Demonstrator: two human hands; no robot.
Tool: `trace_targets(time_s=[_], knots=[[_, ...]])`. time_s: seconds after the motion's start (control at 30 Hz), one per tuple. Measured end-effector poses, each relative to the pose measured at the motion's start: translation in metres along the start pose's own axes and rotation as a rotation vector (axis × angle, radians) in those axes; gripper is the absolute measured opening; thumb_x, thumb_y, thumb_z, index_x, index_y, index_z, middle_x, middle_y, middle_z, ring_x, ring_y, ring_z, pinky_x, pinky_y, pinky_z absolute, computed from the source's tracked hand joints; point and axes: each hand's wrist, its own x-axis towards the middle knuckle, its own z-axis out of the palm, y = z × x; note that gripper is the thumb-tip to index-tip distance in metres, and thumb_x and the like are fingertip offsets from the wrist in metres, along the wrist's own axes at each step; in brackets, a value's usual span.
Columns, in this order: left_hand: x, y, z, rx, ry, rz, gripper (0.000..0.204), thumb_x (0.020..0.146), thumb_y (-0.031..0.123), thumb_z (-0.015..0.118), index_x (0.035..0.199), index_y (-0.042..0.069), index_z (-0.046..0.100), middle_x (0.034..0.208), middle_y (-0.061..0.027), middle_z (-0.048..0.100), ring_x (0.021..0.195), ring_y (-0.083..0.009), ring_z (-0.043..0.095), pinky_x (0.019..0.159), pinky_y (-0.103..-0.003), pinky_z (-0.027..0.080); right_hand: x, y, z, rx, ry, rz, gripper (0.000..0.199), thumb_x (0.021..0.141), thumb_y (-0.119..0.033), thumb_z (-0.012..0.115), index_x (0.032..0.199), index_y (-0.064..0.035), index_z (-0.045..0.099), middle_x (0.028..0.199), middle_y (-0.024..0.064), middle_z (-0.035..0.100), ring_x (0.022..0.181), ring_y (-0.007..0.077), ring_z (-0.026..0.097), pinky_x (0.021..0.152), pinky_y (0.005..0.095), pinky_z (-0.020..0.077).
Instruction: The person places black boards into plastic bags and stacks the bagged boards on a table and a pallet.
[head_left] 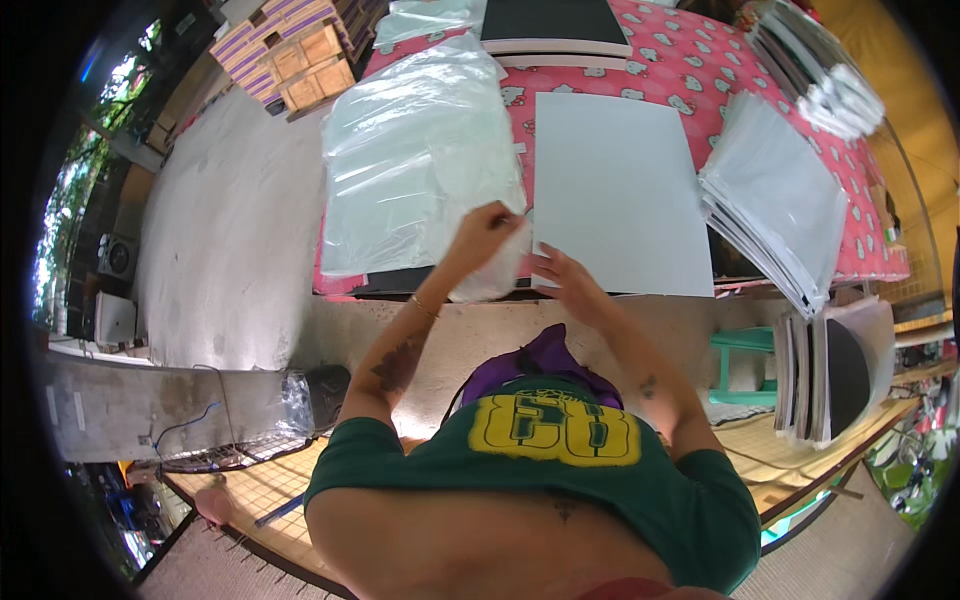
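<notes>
A stack of clear plastic sleeves lies on the table's left half. My left hand is closed at its near right corner, fingers pinching the loose plastic, part of which droops below the hand over the table's front edge. To the right lies a large pale grey-white board, flat, its near edge at the table's front. Over that board's near left corner, my right hand has its fingers stretched out and apart. Whether its fingertips touch the board or the plastic I cannot tell.
A pink patterned cloth covers the table. Plastic-wrapped boards are piled at right, overhanging the front edge. Black-topped boards lie at the back. A green stool and upright boards stand at lower right; boxes are stacked far left.
</notes>
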Motion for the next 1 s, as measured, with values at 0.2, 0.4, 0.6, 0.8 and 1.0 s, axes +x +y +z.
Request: trace_targets(time_s=[0.2,0.4,0.6,0.8,1.0], knots=[[0.007,0.012,-0.021,-0.020,0.279,0.016,0.029,0.084,0.025,0.064,0.079,-0.003,0.060,0.059,-0.0117,0.054,0.053,-0.0153,0.046,0.052,-0.032,0.040,-0.001,-0.052,-0.009,0.208,0.276,-0.355,0.045,0.087,-0.008,0.059,0.128,-0.0050,0.041,0.094,0.0037,0.061,0.093,0.0154,0.059,0.085,0.0358,0.0490],[0.002,0.077,0.036,0.169,0.512,0.486,0.021,0.082,0.020,0.066,0.082,0.000,0.061,0.080,-0.0137,0.060,0.072,-0.0257,0.057,0.064,-0.035,0.044,-0.043,-0.074,0.004,0.280,0.326,-0.468,0.052,0.085,-0.004,0.061,0.131,-0.0053,0.037,0.104,0.0072,0.060,0.095,0.0154,0.059,0.082,0.0344,0.0519],[0.001,0.068,0.059,0.080,0.233,0.442,0.010,0.082,0.015,0.064,0.082,0.006,0.060,0.083,-0.0102,0.058,0.074,-0.0313,0.054,0.067,-0.041,0.042,-0.078,-0.090,-0.003,-0.166,0.440,-0.455,0.054,0.082,-0.013,0.069,0.128,-0.0047,0.043,0.092,0.0105,0.064,0.077,0.0136,0.061,0.072,0.0255,0.0506],[-0.001,0.107,0.077,0.025,0.378,0.583,0.010,0.085,0.012,0.061,0.082,0.004,0.058,0.080,-0.0111,0.056,0.071,-0.0312,0.054,0.063,-0.039,0.042,-0.094,-0.095,0.006,-0.050,0.472,-0.667,0.057,0.080,-0.018,0.073,0.126,-0.0018,0.044,0.091,0.0080,0.062,0.080,0.0125,0.060,0.073,0.0232,0.0471],[-0.006,0.141,0.070,-0.380,0.377,0.446,0.016,0.084,0.013,0.063,0.095,0.003,0.057,0.095,-0.0158,0.060,0.085,-0.0308,0.059,0.074,-0.034,0.047,-0.089,-0.084,-0.006,-0.358,0.322,-0.536,0.041,0.083,-0.011,0.067,0.119,-0.0008,0.051,0.098,0.0034,0.062,0.088,0.0103,0.057,0.078,0.0217,0.0435]])
